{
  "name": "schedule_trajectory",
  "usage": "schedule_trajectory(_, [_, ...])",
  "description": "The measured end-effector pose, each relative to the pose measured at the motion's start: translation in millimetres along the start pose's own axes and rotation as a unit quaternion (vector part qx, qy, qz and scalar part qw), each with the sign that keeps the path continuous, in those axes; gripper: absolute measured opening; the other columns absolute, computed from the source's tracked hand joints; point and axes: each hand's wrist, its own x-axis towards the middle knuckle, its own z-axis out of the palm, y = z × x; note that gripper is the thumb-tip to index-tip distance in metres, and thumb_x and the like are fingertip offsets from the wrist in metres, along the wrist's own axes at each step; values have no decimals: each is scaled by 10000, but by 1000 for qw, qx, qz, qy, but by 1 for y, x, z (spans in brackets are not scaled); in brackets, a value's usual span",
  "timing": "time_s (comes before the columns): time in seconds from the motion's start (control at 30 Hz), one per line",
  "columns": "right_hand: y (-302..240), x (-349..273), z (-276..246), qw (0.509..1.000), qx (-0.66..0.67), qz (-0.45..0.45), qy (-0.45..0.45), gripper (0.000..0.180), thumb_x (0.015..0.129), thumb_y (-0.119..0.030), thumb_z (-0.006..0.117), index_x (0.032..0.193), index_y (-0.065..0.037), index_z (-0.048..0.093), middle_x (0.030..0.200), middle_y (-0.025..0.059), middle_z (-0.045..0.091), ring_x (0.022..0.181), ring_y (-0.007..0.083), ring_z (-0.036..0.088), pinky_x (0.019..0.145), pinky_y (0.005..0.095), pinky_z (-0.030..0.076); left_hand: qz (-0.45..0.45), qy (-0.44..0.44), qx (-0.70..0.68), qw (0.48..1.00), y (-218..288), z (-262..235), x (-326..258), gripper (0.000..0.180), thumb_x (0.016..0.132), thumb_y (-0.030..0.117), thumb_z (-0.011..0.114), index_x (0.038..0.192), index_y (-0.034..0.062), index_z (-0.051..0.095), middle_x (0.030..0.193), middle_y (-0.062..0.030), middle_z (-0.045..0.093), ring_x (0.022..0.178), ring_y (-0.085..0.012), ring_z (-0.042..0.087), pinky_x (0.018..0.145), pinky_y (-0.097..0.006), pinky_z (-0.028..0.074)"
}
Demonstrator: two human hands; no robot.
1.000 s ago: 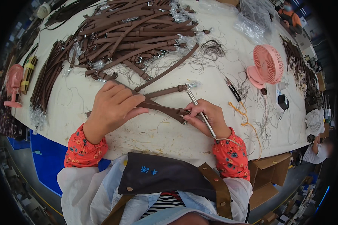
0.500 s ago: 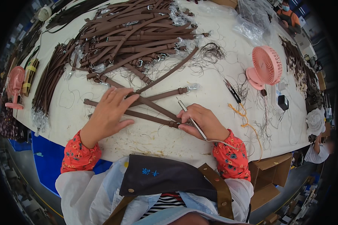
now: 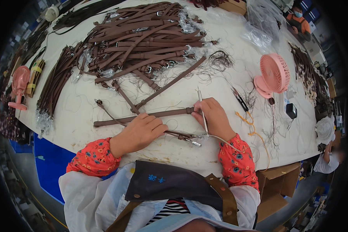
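My left hand (image 3: 139, 132) is closed round a thin brown strap (image 3: 180, 134), whose metal-fitted, plastic-wrapped end points right towards my right wrist. In my right hand (image 3: 215, 118) is a slim silver pen-shaped tool (image 3: 203, 112) with a cord running back past the wrist, its tip pointing away from me. The right fingertips also touch the loop end of another brown strap (image 3: 158, 114), which lies across the table just beyond my left hand. Two more straps (image 3: 170, 84) cross behind it. Whether the right fingers pinch the strap end is hidden.
A large heap of brown buckled straps (image 3: 143, 42) fills the far middle, with a bundle of straps (image 3: 58, 81) left of it. Right are black-handled snips (image 3: 240, 99), yellow cord (image 3: 251, 125) and a pink fan (image 3: 272, 73). A cardboard box (image 3: 276, 187) stands below the table edge.
My left hand has moved right and towards me, closing on a strap and drawing it nearer. My right hand, still holding the tool, has moved slightly away to the other strap's loop end.
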Motion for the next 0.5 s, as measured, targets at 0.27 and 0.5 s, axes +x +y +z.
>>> schedule_trajectory(0.27, [-26, -11, 6, 965, 254, -41, -42, 151, 845, -54, 693, 914, -36, 560, 879, 121, 605, 723, 285, 628, 655, 344, 509, -18, 76, -15, 997, 0, 10, 15, 395, 732, 97, 736, 1083, 35, 566, 1097, -104, 594, 1050, -282, 549, 882, -413, 442])
schedule_trajectory(0.5, [-19, -9, 3, 972, 230, -1, 45, 214, 827, 3, 711, 940, -63, 542, 966, 126, 641, 847, 257, 668, 710, 319, 521, -20, -33, 2, 999, 0, 1, 17, 276, 795, 104, 634, 1044, 15, 558, 900, -89, 606, 843, -264, 626, 735, -391, 488])
